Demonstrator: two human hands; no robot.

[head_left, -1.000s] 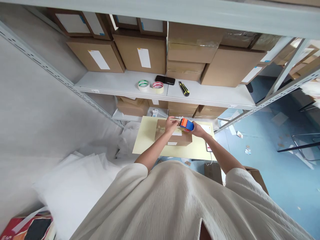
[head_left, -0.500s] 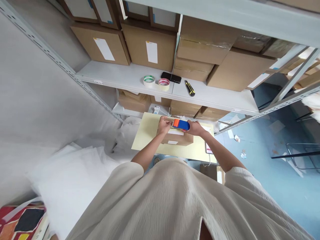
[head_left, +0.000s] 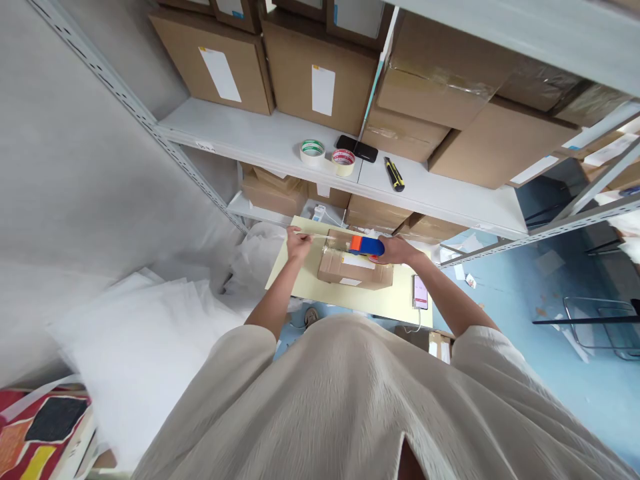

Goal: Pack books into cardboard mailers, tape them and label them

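On the left, the left hand [head_left: 299, 244] pinches the end of a strip of tape [head_left: 321, 236] stretched rightward over the far part of a box [head_left: 332, 269] on the table [head_left: 303, 283]. Right of it, the right hand [head_left: 397, 250] grips the tape dispenser [head_left: 371, 247] above the box; farther right and nearer, a phone [head_left: 420, 292] lies at the table's edge.

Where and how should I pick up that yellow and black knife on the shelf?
Probably by the thicker near end of the knife, pinched across its sides from the front: it lies flat on the shelf, that end toward the front edge, narrower end pointing back.
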